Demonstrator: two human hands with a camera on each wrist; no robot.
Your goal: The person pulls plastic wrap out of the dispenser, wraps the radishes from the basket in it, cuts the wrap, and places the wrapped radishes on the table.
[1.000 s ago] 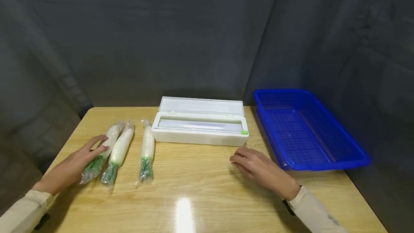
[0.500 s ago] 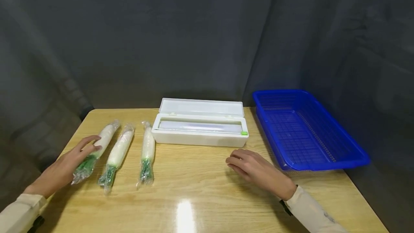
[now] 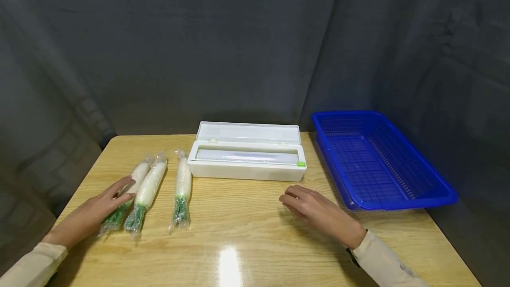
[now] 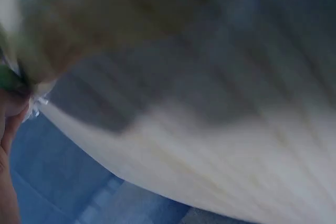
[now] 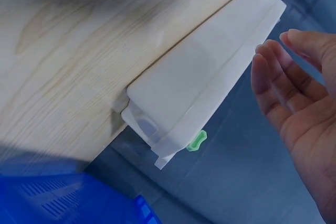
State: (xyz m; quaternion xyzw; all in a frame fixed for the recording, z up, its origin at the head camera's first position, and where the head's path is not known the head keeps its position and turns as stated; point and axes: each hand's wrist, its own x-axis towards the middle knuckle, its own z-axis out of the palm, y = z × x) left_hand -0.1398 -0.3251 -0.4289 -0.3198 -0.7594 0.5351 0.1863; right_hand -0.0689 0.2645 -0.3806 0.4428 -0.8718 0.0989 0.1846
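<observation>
On the left of the table lie three white radishes with green tops, each wrapped in clear film. My left hand [image 3: 97, 207] grips the leftmost radish [image 3: 140, 172], thumb and fingers across its lower part; its middle is hidden under the fingers. Right beside it lies the middle radish [image 3: 150, 185]. A third radish [image 3: 183, 180] rests against the left end of a white cling film dispenser [image 3: 247, 172], whose lid stands raised over a film roll. My right hand [image 3: 318, 211], loosely curled and holding nothing, hovers in front of the dispenser's right end; the right wrist view shows its palm [image 5: 310, 124].
A blue plastic basket [image 3: 344, 176] stands at the right rear of the wooden table [image 3: 247, 225], its near corner close to my right hand. A green slider [image 3: 301, 164] sits on the dispenser's right end. Dark curtains [image 3: 239, 48] hang behind and beside the table.
My left hand first shifted the leftmost radish left, away from the middle one, then brought it back right alongside it. The right hand has barely moved.
</observation>
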